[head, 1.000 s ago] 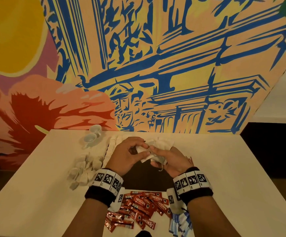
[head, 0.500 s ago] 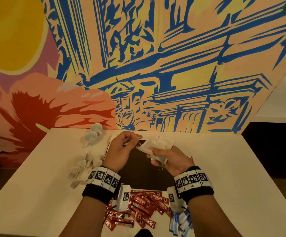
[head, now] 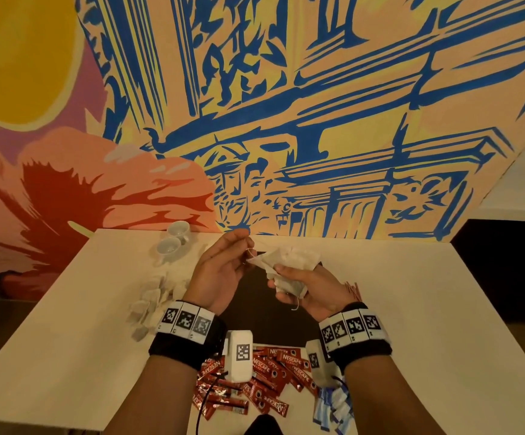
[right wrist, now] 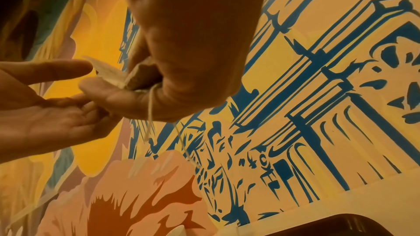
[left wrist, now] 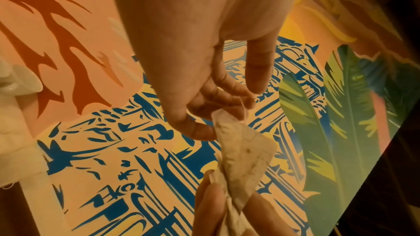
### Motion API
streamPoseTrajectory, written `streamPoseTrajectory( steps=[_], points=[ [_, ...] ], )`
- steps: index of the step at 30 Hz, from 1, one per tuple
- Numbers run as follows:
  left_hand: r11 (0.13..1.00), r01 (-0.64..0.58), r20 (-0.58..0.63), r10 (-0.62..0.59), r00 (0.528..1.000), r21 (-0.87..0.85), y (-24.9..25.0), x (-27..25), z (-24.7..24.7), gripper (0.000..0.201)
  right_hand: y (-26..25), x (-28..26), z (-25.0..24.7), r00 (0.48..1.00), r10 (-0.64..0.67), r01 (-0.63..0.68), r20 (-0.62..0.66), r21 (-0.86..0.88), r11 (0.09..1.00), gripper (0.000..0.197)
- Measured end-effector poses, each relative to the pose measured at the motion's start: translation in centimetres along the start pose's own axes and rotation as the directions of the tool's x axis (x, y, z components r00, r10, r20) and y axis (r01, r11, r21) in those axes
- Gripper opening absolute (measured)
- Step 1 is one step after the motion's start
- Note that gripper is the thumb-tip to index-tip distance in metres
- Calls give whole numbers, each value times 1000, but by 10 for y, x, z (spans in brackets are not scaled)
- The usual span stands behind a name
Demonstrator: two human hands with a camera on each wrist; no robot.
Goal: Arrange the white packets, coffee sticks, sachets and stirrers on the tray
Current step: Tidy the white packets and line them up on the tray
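Over the dark tray [head: 261, 312] my right hand [head: 311, 288] grips a bunch of white packets [head: 289, 259] with threads hanging below it. My left hand [head: 242, 246] is just left of the bunch and pinches a thin thread of one packet [left wrist: 245, 150] between thumb and fingertips. The right wrist view has the bunch [right wrist: 141, 76] in my curled right fingers, a thread [right wrist: 150, 114] dangling, and the left hand [right wrist: 56, 110] beside it. Red coffee sticks [head: 270, 372] and blue sachets [head: 333, 406] lie in heaps near the table's front edge.
More white packets [head: 154, 296] lie loose on the table left of the tray. Two small white cups [head: 173, 241] stand at the back left by the painted wall. Red striped ends [head: 353, 290] poke out behind my right wrist.
Both hands have risen a little. My left hand has drawn back from the bunch, up and to the left, with a thread pinched in its fingertips.
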State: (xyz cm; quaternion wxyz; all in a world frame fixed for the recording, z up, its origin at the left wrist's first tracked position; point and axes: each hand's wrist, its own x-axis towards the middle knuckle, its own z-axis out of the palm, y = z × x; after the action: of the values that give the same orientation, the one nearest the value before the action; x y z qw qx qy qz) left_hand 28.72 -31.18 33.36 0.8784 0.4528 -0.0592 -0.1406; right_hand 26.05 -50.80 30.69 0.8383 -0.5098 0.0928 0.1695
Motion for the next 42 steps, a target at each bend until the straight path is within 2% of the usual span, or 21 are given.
streamPoseTrajectory(
  steps=[6, 9, 14, 17, 19, 22, 26, 28, 29, 30, 32, 35, 38, 40, 42],
  points=[
    [983, -21, -33, 27, 999, 180, 3, 6, -1, 32, -3, 8, 8, 998, 55, -54, 23, -29, 998, 44],
    [968, -14, -10, 17, 1000, 252, 7, 8, -4, 37, -3, 14, 14, 998, 63, -61, 20, -50, 997, 49],
    [966, -35, 67, 18, 998, 258, 18, 10, -9, 48, -1, 24, 20, 999, 48, -48, 2, -34, 998, 46],
    [980, -53, 70, 40, 997, 190, 23, 13, -15, 47, 0, 29, 25, 999, 49, -49, 3, -19, 999, 45],
    [991, -52, 8, 51, 999, 126, 25, 16, -23, 43, 0, 33, 29, 999, 39, -39, -20, 11, 999, 44],
    [991, -23, -200, 50, 979, 134, 27, 23, -40, 38, 0, 40, 33, 998, 11, -6, -56, 99, 995, 50],
    [937, 172, -484, -4, 875, 303, 26, 33, -67, 30, -2, 45, 38, 999, -30, 37, -44, 157, 987, 50],
    [872, 283, -557, -14, 831, 400, 25, 38, -78, 25, -3, 48, 42, 999, -43, 45, -22, 157, 987, 48],
    [843, 316, -568, -15, 823, 436, 25, 40, -82, 27, -2, 50, 43, 999, -44, 47, -22, 154, 987, 47],
    [825, 328, -563, -15, 826, 460, 25, 41, -82, 32, -1, 52, 45, 999, -41, 45, -27, 153, 987, 48],
    [848, 301, -512, -41, 858, 437, 26, 44, -79, 35, 0, 56, 47, 999, -29, 36, -46, 154, 987, 50],
    [897, 256, -325, -136, 936, 360, 29, 45, -69, 27, 4, 63, 49, 997, -37, 48, -68, 166, 985, 51],
    [863, 245, -165, -190, 968, 443, 26, 48, -64, 22, 8, 71, 50, 995, -59, 71, -76, 166, 984, 45],
    [835, 220, -145, -169, 975, 504, 23, 54, -65, 9, 10, 75, 51, 995, -55, 67, -78, 163, 984, 44],
    [804, 215, -177, -139, 974, 554, 21, 64, -72, 10, 12, 81, 48, 994, -49, 66, -102, 172, 983, 45]
  ],
)
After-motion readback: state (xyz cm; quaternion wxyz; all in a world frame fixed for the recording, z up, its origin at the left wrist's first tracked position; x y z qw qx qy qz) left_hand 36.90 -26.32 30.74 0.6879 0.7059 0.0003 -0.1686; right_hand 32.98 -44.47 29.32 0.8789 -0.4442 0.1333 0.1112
